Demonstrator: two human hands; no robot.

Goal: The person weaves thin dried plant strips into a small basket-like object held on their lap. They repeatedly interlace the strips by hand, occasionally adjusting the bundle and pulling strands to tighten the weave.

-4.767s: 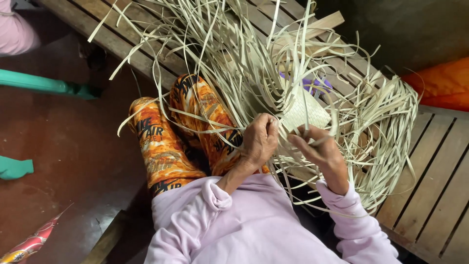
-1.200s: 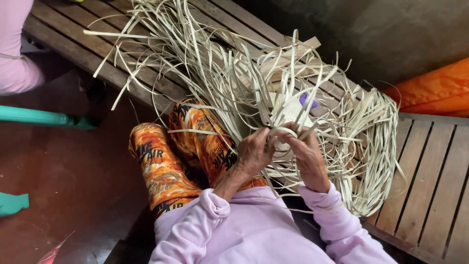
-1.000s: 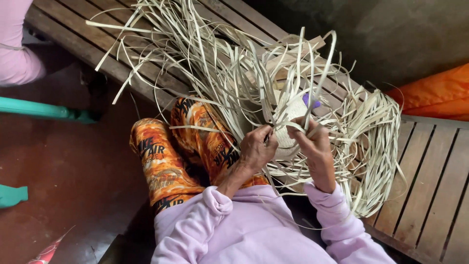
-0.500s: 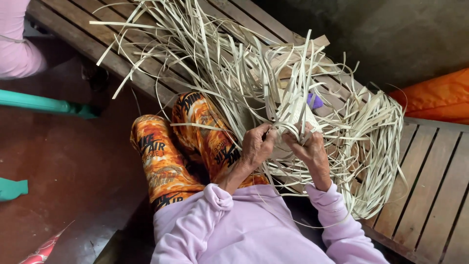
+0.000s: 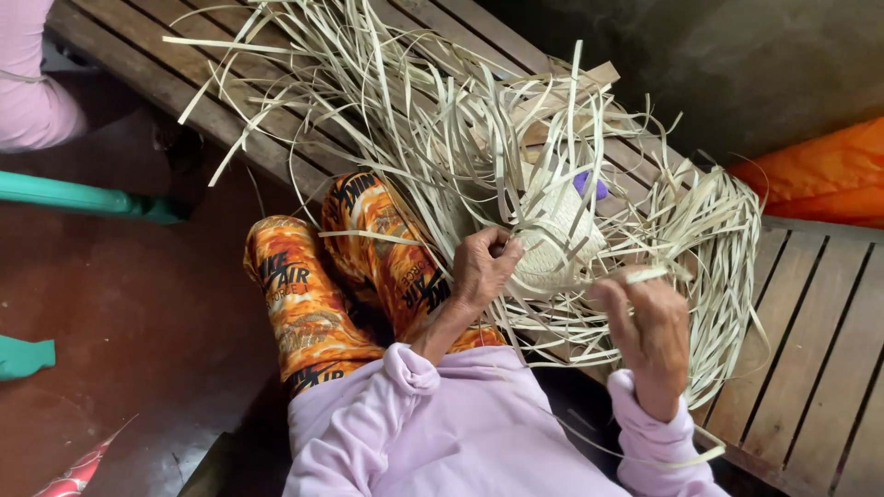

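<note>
Woven piece point(image 5: 552, 244), pale and partly formed, sits amid the loose strips point(image 5: 442, 120) on the wooden bench point(image 5: 820, 313), just above the person's knees. Left hand point(image 5: 481, 269) is closed on the woven piece's near edge. Right hand point(image 5: 649, 331), just right of the woven piece, pinches a single strip point(image 5: 645, 273) between its fingertips. A purple object point(image 5: 590, 186) shows behind the woven piece

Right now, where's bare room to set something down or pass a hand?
Free: wooden slats right of the strip pile, below the orange cloth; red floor left of the patterned legs. Crowded: around the woven piece, between left hand and right hand.
</note>
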